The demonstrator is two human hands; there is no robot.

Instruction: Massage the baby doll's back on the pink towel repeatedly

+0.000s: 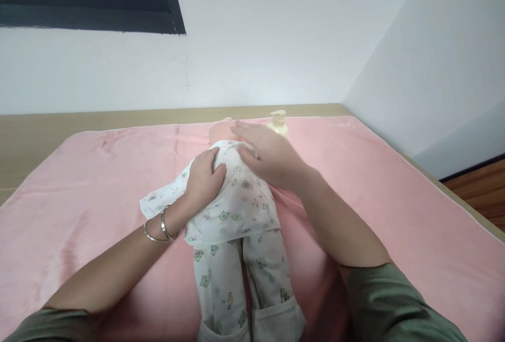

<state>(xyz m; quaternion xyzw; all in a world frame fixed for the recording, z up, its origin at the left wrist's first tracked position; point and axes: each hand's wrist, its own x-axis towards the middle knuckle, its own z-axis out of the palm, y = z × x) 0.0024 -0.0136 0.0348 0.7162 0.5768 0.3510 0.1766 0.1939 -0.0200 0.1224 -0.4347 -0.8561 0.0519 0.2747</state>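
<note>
A baby doll [236, 210] lies stretched out on a pink blanket [118, 173], dressed in a white shirt and trousers printed with small animals. Its bald head [221, 131] points away from me and is partly covered by my right hand. My left hand [207, 173] rests on the doll's upper body near its left-side sleeve [160, 199], thumb apart from the fingers. Slightly blurred, my right hand [266, 150] is held flat with fingers stretched out over the doll's head and shoulder; whether it touches is unclear. The doll's other arm is hidden.
Just beyond my right hand stands a pale yellow pump bottle [278, 122]. The blanket covers a wooden surface [118, 117] that meets a white wall [256, 42]. A dark-framed window [161, 8] is at upper left, and brown wood [479, 189] shows at far right.
</note>
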